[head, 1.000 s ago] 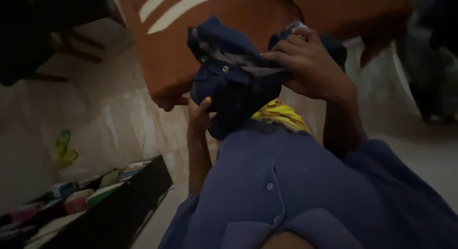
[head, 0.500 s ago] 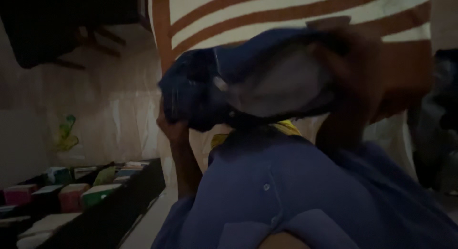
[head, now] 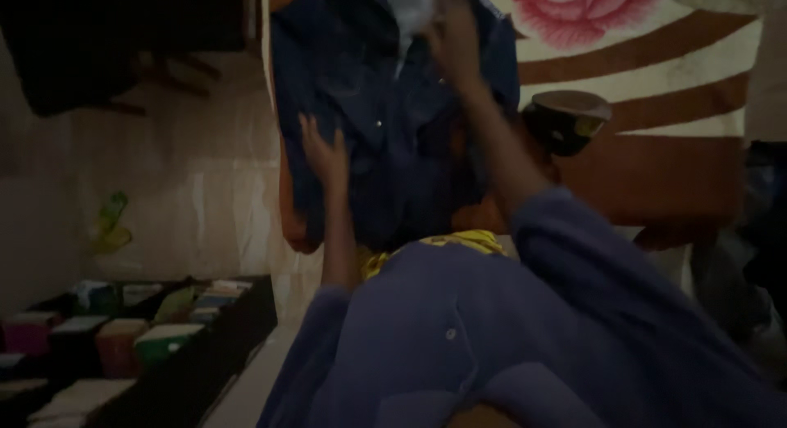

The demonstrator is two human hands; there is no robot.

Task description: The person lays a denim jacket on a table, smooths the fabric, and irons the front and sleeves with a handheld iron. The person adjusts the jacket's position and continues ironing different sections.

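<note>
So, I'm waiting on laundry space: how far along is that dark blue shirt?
Done: the dark blue shirt is opened out, front and buttons showing. In hand: the right hand grips it near the collar and the left hand presses flat on its side, over the striped rose blanket. Left: it isn't folded or set down, and a yellow cloth lies on the lap.

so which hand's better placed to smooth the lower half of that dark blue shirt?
Probably left. The left hand lies flat on the dark blue shirt at mid-height; the right hand is up at its top edge.
</note>
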